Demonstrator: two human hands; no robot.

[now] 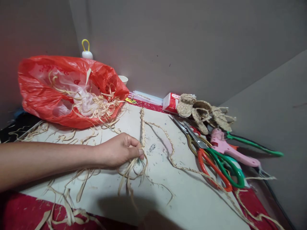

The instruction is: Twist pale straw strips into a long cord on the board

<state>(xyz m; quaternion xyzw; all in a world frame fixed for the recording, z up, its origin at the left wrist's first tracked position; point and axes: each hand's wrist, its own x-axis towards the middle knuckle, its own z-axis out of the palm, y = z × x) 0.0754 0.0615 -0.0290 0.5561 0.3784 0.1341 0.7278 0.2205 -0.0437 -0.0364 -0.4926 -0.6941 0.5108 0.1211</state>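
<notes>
My left hand (120, 150) reaches in from the left across the white board (192, 198). Its fingers are pinched shut on the near end of a thin straw braid (142, 126), which runs away from me toward the wall. Loose straw strands (131, 177) hang and spread below the pinch. A longer braided cord (172, 156) curves from the braid's far end down to the right. My right hand is out of view; a blurred dark shape sits at the bottom edge.
A red plastic bag (48, 92) full of loose straw lies at the back left. On the right lie scissors with red and green handles (216, 163), a pink glue gun (230, 150), small woven straw pieces (201, 110) and a red-white box (170, 102). Grey walls close in behind and right.
</notes>
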